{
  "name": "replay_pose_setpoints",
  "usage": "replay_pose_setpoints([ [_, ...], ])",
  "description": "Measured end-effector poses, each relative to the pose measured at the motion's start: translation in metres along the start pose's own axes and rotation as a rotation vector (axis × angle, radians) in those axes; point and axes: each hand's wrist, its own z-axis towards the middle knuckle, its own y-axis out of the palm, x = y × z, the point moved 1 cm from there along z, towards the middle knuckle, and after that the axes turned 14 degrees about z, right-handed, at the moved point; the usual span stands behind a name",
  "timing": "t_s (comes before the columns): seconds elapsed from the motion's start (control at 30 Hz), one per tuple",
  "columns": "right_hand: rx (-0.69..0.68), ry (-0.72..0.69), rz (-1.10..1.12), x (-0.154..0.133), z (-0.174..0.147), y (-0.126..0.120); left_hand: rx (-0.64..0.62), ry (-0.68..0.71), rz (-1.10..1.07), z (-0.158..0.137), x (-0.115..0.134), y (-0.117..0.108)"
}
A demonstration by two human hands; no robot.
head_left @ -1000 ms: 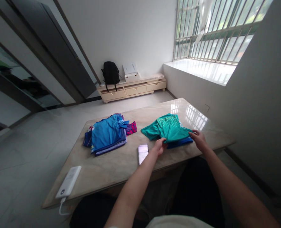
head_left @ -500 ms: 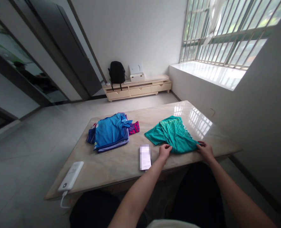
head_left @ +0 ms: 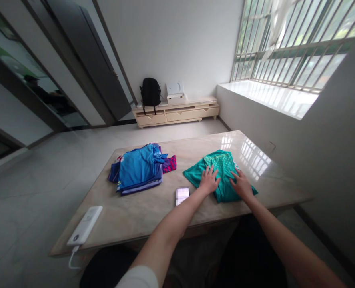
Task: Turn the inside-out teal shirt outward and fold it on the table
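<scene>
A green patterned garment (head_left: 225, 188), partly folded, lies on the right part of the marble-look table (head_left: 141, 216). My left hand (head_left: 209, 180) rests on its left side with fingers spread. Over its right side, my right hand (head_left: 242, 185) lies with fingers apart. Parts of the cloth are hidden under both hands. To the left sits a stack of folded clothes (head_left: 139, 168), a blue one on top and a purple and red piece sticking out. A phone (head_left: 182, 196) with a lit screen lies just left of my left forearm, which partly covers it.
A white power bank (head_left: 85, 226) with a cable lies at the table's front left corner. Beyond the table, a low cabinet (head_left: 180, 115) carries a black backpack (head_left: 151, 94) and a white box (head_left: 175, 92). A seated person (head_left: 47, 94) shows at far left.
Both hands have let go of the garment's near edge and moved forward onto the cloth, fingers now spread. My left forearm now covers the phone's lower part. The view has shifted slightly.
</scene>
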Motion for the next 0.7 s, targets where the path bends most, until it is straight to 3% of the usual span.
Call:
replay_pose_setpoints([
  [0.1, -0.113, -0.056, -0.033, 0.002, 0.038, 0.013, -0.054, 0.026, 0.054, 0.029, 0.002, 0.012],
  [0.2, -0.161, -0.009, -0.074, 0.016, 0.06, 0.023, -0.082, 0.0, 0.086, 0.04, -0.011, 0.026],
  [0.33, -0.136, 0.126, -0.128, 0.041, 0.063, 0.029, -0.06, -0.015, 0.096, 0.035, -0.035, 0.043],
  [0.47, -0.128, 0.188, -0.147, 0.054, 0.061, 0.034, 0.012, -0.024, 0.047, 0.033, -0.04, 0.052],
  [0.6, -0.138, 0.211, -0.136, 0.049, 0.065, 0.031, -0.046, -0.022, 0.053, 0.037, -0.037, 0.051],
  [0.7, -0.116, 0.207, -0.124, 0.031, 0.062, 0.014, -0.131, 0.006, 0.073, 0.036, -0.052, 0.029],
])
